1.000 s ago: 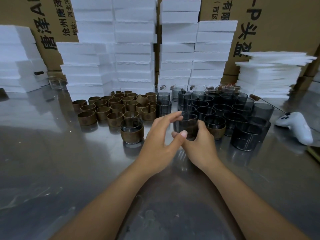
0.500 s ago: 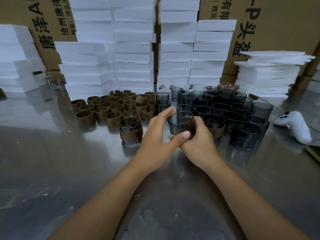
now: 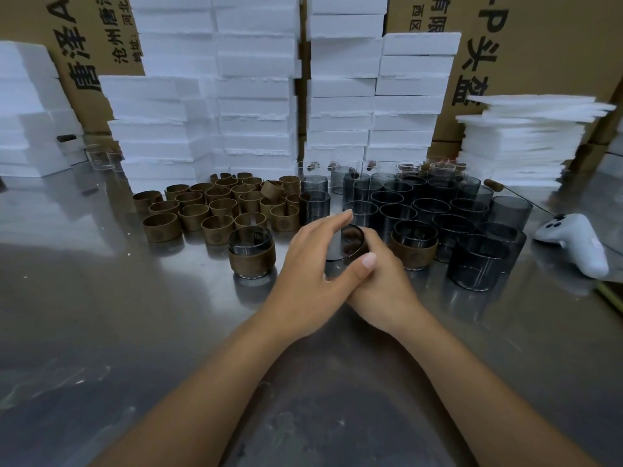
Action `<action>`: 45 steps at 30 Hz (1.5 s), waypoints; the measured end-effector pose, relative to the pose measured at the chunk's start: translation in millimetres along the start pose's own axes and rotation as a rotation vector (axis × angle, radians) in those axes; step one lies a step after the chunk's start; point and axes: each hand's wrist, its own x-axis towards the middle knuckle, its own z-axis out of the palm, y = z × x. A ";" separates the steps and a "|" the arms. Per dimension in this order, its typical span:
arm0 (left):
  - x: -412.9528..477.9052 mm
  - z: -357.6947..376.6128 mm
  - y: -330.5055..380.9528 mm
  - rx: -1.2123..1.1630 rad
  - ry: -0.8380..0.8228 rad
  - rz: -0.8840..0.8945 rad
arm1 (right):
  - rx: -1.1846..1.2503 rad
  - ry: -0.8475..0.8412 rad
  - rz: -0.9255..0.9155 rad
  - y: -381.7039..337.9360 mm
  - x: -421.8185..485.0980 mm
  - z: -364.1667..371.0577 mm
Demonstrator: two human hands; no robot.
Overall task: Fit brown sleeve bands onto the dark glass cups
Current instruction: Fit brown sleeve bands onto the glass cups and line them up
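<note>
Two bare forearms reach over metal table (image 3: 101,332). At centre, left hand (image 3: 313,264) and right hand (image 3: 384,284) meet, both gripping one dark glass cup (image 3: 349,242), tilted, wedged between them, left thumb crossing its near side. Just left of hands, banded cup (image 3: 251,256); just right, second banded cup (image 3: 416,252). Behind: loose brown bands (image 3: 215,214) left, bare dark cups (image 3: 438,210) right. Farthest: stacked white foam boxes (image 3: 256,96).

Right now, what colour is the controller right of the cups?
The controller is white with dark buttons; head view shows it best.
</note>
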 end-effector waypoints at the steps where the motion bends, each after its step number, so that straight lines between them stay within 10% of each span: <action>1: -0.1 0.4 0.7 0.005 -0.003 0.012 | -0.020 -0.006 -0.001 -0.1 -0.1 0.0; 45: 0.8 -2.6 -4.6 0.075 0.080 0.013 | 0.263 0.174 0.213 2.2 9.0 -6.7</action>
